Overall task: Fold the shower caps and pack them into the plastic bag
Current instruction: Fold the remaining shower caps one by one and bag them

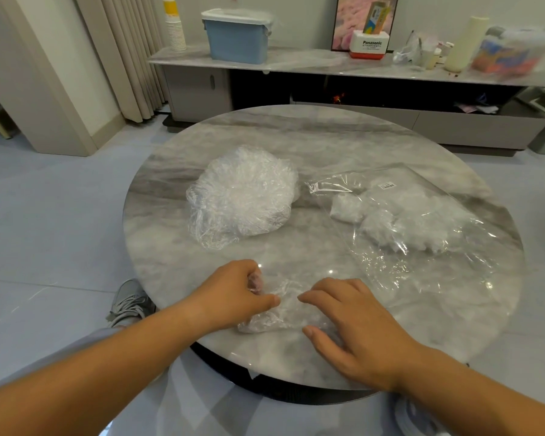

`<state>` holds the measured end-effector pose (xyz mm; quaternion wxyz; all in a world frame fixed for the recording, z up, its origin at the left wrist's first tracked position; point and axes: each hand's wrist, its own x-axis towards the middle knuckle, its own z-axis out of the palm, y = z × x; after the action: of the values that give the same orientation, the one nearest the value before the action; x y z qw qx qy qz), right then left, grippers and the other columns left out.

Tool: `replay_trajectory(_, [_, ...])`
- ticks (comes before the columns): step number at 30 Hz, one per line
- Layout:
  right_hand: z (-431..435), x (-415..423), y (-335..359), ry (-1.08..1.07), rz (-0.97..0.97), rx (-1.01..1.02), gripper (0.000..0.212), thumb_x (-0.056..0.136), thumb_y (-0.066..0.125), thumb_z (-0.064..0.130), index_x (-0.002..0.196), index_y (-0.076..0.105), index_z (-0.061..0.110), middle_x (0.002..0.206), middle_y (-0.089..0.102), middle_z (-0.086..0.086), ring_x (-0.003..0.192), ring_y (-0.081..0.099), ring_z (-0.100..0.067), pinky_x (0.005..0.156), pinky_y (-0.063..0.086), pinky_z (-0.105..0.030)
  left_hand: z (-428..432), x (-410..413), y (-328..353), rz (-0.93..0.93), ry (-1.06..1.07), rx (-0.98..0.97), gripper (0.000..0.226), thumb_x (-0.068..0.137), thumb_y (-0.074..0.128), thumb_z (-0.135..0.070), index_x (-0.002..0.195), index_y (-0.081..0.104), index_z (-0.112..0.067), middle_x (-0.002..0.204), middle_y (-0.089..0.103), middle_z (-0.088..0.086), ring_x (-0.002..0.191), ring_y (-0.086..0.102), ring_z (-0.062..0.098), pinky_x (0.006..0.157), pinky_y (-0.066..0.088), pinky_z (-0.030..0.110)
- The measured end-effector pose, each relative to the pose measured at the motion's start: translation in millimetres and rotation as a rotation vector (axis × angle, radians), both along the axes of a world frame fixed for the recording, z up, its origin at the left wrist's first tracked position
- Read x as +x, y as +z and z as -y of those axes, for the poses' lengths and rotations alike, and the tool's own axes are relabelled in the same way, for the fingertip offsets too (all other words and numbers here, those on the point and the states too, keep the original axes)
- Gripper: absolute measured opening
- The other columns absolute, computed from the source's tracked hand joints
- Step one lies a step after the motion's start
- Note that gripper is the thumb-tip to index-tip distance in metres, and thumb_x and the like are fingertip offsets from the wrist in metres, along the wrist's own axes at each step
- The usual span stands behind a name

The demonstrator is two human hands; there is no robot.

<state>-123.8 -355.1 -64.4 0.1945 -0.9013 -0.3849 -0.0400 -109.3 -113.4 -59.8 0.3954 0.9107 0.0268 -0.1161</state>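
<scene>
Clear, crinkled plastic made up the shower cap (283, 313), which lay pressed into a narrow strip on the near part of the round marble table (296, 136), between both hands. The left hand (233, 297) had its fingers curled and clamped on the cap's left end, with film showing between them. The right hand (356, 322) rested on the right end, its fingers spread apart and only lightly bent. Farther, at the left, sat a puffy heap of unfolded caps (243, 196). At the right lay the transparent plastic bag (438, 272), flat, with white folded caps (350, 209) inside it.
</scene>
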Motion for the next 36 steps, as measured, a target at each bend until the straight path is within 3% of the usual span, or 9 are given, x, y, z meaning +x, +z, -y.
replay_trajectory(5, [-9, -4, 0, 0.046, 0.068, -0.078, 0.03, 0.098, 0.05, 0.048, 0.109, 0.069, 0.027, 0.126, 0.055, 0.007, 0.113, 0.049, -0.014, 0.098, 0.03, -0.031, 3, 1, -2, -0.083, 0.094, -0.24, 0.038, 0.076, 0.086, -0.028, 0.094, 0.063, -0.004, 0.089, 0.071, 0.014, 0.08, 0.071, 0.027, 0.072, 0.058, 0.042])
replay_trajectory(9, [-12, -9, -5, 0.066, -0.058, -0.176, 0.036, 0.101, 0.04, 0.052, 0.115, 0.064, 0.031, 0.129, 0.049, 0.01, 0.106, 0.044, -0.009, 0.094, 0.031, -0.031, 4, -1, 0, -0.155, 0.191, -0.443, 0.03, 0.079, 0.086, -0.017, 0.079, 0.057, -0.01, 0.071, 0.059, 0.01, 0.06, 0.058, 0.021, 0.058, 0.045, 0.034])
replay_trajectory(13, [-11, -11, -6, 0.075, -0.092, -0.167, 0.036, 0.102, 0.036, 0.051, 0.113, 0.063, 0.03, 0.132, 0.042, 0.008, 0.104, 0.042, -0.008, 0.094, 0.03, -0.027, 3, 0, 5, -0.246, 0.288, -0.623, 0.025, 0.081, 0.084, -0.017, 0.083, 0.059, -0.013, 0.076, 0.058, 0.013, 0.069, 0.057, 0.027, 0.066, 0.044, 0.038])
replay_trajectory(18, [-13, -14, -6, 0.067, -0.021, -0.16, 0.029, 0.102, 0.04, 0.049, 0.107, 0.061, 0.029, 0.11, 0.045, 0.009, 0.095, 0.041, -0.011, 0.09, 0.031, -0.026, 10, -5, 13, -0.322, 0.271, -0.851, 0.023, 0.084, 0.078, -0.015, 0.08, 0.055, -0.012, 0.071, 0.061, 0.009, 0.059, 0.061, 0.019, 0.059, 0.054, 0.031])
replay_trajectory(21, [-11, -16, -8, 0.076, -0.009, -0.157, 0.033, 0.102, 0.04, 0.049, 0.112, 0.063, 0.028, 0.104, 0.049, 0.011, 0.097, 0.046, -0.012, 0.099, 0.031, -0.026, 16, -8, 15, -0.35, 0.221, -0.956, 0.029, 0.076, 0.08, -0.022, 0.089, 0.057, -0.008, 0.087, 0.069, 0.018, 0.073, 0.07, 0.025, 0.065, 0.059, 0.034])
replay_trajectory(25, [-1, -19, -11, 0.057, 0.04, -0.097, 0.029, 0.098, 0.049, 0.046, 0.116, 0.064, 0.029, 0.11, 0.056, 0.015, 0.109, 0.052, -0.009, 0.114, 0.027, -0.032, 23, -9, 14, -0.359, 0.232, -0.994, 0.036, 0.074, 0.08, -0.026, 0.095, 0.061, -0.005, 0.109, 0.071, 0.025, 0.094, 0.072, 0.032, 0.079, 0.061, 0.041])
replay_trajectory(31, [12, -29, -4, 0.053, 0.161, 0.056, 0.024, 0.093, 0.061, 0.033, 0.111, 0.068, 0.019, 0.131, 0.058, -0.002, 0.117, 0.055, -0.021, 0.099, 0.042, -0.037, 31, -5, 8, -0.389, 0.277, -0.971, 0.017, 0.097, 0.062, -0.011, 0.108, 0.065, 0.001, 0.118, 0.069, 0.024, 0.114, 0.065, 0.041, 0.084, 0.06, 0.048])
replay_trajectory(36, [11, -29, -6, 0.088, 0.108, -0.087, 0.036, 0.095, 0.056, 0.042, 0.125, 0.062, 0.024, 0.139, 0.053, 0.003, 0.123, 0.05, -0.017, 0.103, 0.038, -0.033, 35, -3, 16, -0.42, 0.246, -0.999, 0.025, 0.097, 0.057, -0.003, 0.12, 0.067, -0.005, 0.119, 0.072, 0.016, 0.115, 0.067, 0.03, 0.089, 0.058, 0.055])
